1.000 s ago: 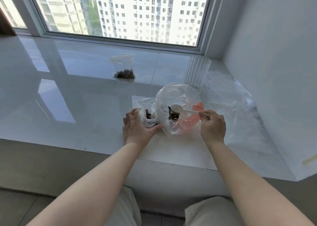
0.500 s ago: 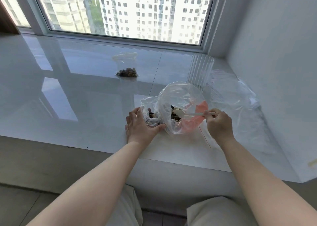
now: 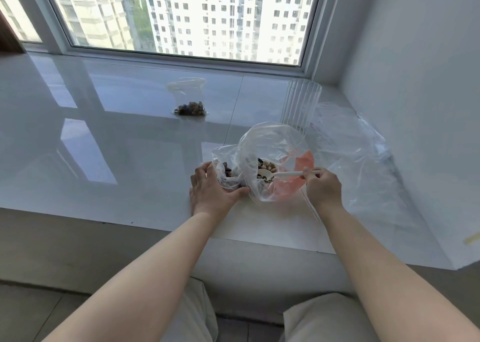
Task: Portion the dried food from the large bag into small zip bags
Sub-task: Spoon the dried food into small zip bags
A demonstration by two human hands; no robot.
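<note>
Thin, floppy plastic: my left hand point(image 3: 213, 188) grips the small zip bag point(image 3: 226, 167) near its mouth (it collapses otherwise); right hand point(image 3: 322, 185) pinches the light spoon point(image 3: 267, 173) by its handle.

Bare forearms, no sleeves; light beige trousers point(image 3: 324, 318) on both legs.

Left hand point(image 3: 211, 191) grips small zip bag point(image 3: 224, 170) w/ some dried food in it, upright on glossy white sill point(image 3: 117, 139), touching large bag point(image 3: 270, 160). Right hand point(image 3: 322, 188) pinches white spoon point(image 3: 275, 174), bowl inside the large bag among the dried food point(image 3: 267, 165). Further back: a filled small bag point(image 3: 189, 102) lying apart, a ribbed clear cup point(image 3: 301, 102), loose clear plastic point(image 3: 353, 149) at right by wall.
</note>
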